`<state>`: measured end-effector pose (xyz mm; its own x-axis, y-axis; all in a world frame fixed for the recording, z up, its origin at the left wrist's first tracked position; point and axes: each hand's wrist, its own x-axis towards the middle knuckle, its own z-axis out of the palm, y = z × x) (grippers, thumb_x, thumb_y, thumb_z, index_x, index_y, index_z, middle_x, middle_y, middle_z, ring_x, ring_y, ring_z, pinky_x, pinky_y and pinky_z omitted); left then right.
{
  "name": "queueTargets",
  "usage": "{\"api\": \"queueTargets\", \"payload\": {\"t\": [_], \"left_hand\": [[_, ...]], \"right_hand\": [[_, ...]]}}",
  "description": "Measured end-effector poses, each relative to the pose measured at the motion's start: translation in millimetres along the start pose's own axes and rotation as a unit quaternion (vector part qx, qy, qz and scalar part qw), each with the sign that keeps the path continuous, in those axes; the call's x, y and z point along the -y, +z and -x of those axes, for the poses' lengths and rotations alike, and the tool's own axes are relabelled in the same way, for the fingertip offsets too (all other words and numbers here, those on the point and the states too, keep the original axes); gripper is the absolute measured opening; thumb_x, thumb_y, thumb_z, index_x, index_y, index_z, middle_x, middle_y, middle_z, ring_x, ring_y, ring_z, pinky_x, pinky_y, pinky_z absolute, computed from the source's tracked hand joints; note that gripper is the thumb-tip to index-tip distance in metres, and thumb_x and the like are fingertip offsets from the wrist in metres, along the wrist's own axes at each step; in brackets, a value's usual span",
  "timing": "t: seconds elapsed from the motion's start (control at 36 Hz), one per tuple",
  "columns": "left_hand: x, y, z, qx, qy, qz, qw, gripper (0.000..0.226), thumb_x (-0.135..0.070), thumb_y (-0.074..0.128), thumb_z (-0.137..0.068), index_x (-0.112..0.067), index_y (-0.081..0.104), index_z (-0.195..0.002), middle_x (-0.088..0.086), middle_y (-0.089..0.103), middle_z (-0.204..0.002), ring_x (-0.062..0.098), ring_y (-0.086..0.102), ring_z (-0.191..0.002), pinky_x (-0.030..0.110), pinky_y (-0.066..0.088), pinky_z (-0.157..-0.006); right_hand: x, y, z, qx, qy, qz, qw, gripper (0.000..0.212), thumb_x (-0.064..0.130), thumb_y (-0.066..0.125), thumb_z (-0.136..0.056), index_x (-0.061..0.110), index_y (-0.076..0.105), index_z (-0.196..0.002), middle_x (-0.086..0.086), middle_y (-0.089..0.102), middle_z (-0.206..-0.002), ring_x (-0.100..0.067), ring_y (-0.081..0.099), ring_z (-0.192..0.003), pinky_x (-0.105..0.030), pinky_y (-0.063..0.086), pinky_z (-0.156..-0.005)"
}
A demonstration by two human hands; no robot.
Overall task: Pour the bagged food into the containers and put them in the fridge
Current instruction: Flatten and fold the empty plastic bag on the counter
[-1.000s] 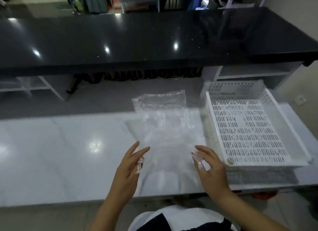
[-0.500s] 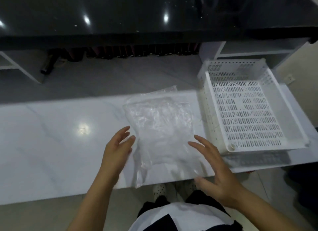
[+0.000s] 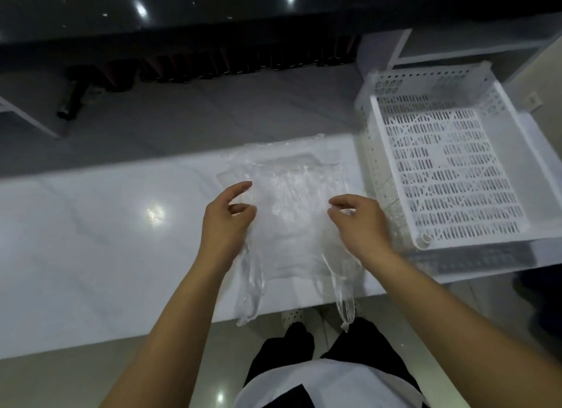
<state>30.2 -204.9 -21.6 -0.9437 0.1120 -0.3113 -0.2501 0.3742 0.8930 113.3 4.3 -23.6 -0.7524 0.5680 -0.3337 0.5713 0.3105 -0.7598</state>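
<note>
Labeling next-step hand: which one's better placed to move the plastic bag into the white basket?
Probably right. The right hand is on the plastic bag's basket-side edge, beside the white basket; the left hand is on the far side.

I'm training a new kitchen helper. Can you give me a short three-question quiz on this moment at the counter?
1. True or false: the clear plastic bag lies inside the white perforated plastic basket.
2. Which hand is nearer the basket: A) left hand, B) right hand?
3. Fill in: the bag's two handle loops hang over the ____ edge of the white marble countertop.

Key: 1. False, it lies on the countertop beside the basket. 2. B. 3. Near.
</note>
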Motion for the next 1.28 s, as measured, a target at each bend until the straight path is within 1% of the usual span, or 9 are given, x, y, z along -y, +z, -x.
{"api": "queueTargets", "payload": {"t": [0.19, 0.31, 0.42, 0.5, 0.58, 0.64, 0.83, 1.08, 1.28], "left_hand": [[-0.3, -5.9, 16.0, 0.015, -0.002, 0.018, 1.000, 0.048, -0.010, 0.066, -0.091, -0.054, 0.066, -0.110, -0.008, 0.072, -0.083, 0.006, 0.069, -0.078, 0.012, 0.047, -0.052], [8.6, -6.4, 26.2, 0.039, 0.003, 0.001, 0.999, 0.053, -0.006, 0.064, -0.089, -0.056, 0.066, -0.106, -0.004, 0.070, -0.090, 0.002, 0.063, -0.067, 0.014, 0.045, -0.049], [8.3, -4.2, 36.2, 0.033, 0.053, -0.060, 0.996, 0.046, -0.010, 0.064, -0.091, -0.045, 0.062, -0.122, -0.011, 0.052, -0.138, -0.004, 0.058, -0.104, 0.021, 0.056, -0.083], [1.6, -4.4, 41.9, -0.032, 0.129, -0.117, 0.984, 0.045, -0.015, 0.063, -0.095, -0.045, 0.056, -0.127, -0.015, 0.034, -0.154, 0.004, 0.039, -0.134, 0.017, 0.036, -0.105], [-12.8, -0.5, 43.8, -0.067, 0.178, -0.161, 0.969, 0.045, -0.012, 0.054, -0.098, -0.039, 0.053, -0.134, -0.013, 0.034, -0.156, 0.001, 0.026, -0.141, 0.007, 0.019, -0.106], [-22.5, 10.5, 38.0, -0.040, 0.160, -0.202, 0.965, 0.048, -0.013, 0.048, -0.101, -0.033, 0.043, -0.145, -0.008, 0.029, -0.161, 0.009, 0.021, -0.147, 0.023, 0.018, -0.119], [-22.6, 75.4, 0.9, 0.016, 0.121, -0.357, 0.926, 0.069, -0.021, 0.047, -0.097, -0.019, 0.015, -0.159, 0.004, 0.001, -0.168, 0.025, -0.006, -0.154, 0.041, -0.001, -0.125], [50.2, 70.7, -26.0, 0.027, 0.193, -0.500, 0.844, 0.066, -0.055, 0.013, -0.102, -0.025, 0.004, -0.160, 0.003, -0.002, -0.168, 0.022, -0.008, -0.154, 0.046, -0.004, -0.124], [54.3, 71.1, -30.3, 0.013, 0.188, -0.507, 0.841, 0.071, -0.065, 0.013, -0.099, -0.029, 0.002, -0.160, 0.012, -0.005, -0.167, 0.027, -0.010, -0.154, 0.049, -0.002, -0.124]], "right_hand": [[-18.8, -11.0, 35.7, -0.064, -0.037, -0.048, 0.996, 0.003, 0.029, 0.072, -0.088, 0.032, 0.070, -0.087, 0.011, 0.069, -0.097, -0.014, 0.061, -0.104, -0.022, 0.046, -0.086], [-30.1, -8.2, 47.2, -0.047, -0.026, 0.000, 0.999, 0.007, 0.031, 0.074, -0.087, 0.025, 0.071, -0.091, 0.008, 0.069, -0.097, -0.017, 0.062, -0.103, -0.038, 0.052, -0.091], [-26.6, -5.4, 56.4, -0.082, -0.071, 0.041, 0.993, 0.015, 0.027, 0.072, -0.089, 0.021, 0.072, -0.102, 0.007, 0.058, -0.116, -0.019, 0.053, -0.115, -0.020, 0.043, -0.089], [-15.1, -6.5, 64.6, -0.132, -0.128, 0.025, 0.983, 0.011, 0.023, 0.067, -0.092, 0.021, 0.073, -0.100, 0.007, 0.055, -0.123, -0.017, 0.047, -0.121, -0.005, 0.030, -0.092], [3.5, -4.3, 61.0, -0.131, -0.251, 0.031, 0.958, 0.022, 0.019, 0.059, -0.091, 0.017, 0.072, -0.109, 0.002, 0.058, -0.127, -0.017, 0.048, -0.125, -0.029, 0.035, -0.106], [15.2, 3.3, 44.2, -0.083, -0.307, 0.084, 0.944, 0.035, 0.017, 0.055, -0.093, 0.014, 0.065, -0.126, -0.005, 0.053, -0.142, -0.022, 0.041, -0.137, -0.040, 0.030, -0.114], [-1.1, 53.1, -30.0, 0.058, -0.207, 0.397, 0.893, 0.062, 0.044, 0.020, -0.105, 0.025, -0.005, -0.159, 0.000, -0.011, -0.167, -0.021, -0.015, -0.152, -0.047, -0.007, -0.122], [-27.6, 57.5, -30.9, 0.024, -0.187, 0.404, 0.895, 0.074, 0.061, -0.001, -0.095, 0.025, 0.000, -0.159, 0.001, -0.006, -0.167, -0.019, -0.011, -0.153, -0.052, -0.007, -0.121], [-29.8, 57.4, -33.0, 0.007, -0.178, 0.408, 0.895, 0.069, 0.062, 0.003, -0.096, 0.033, 0.000, -0.159, -0.002, -0.006, -0.167, -0.023, -0.014, -0.153, -0.054, -0.005, -0.120]]}}
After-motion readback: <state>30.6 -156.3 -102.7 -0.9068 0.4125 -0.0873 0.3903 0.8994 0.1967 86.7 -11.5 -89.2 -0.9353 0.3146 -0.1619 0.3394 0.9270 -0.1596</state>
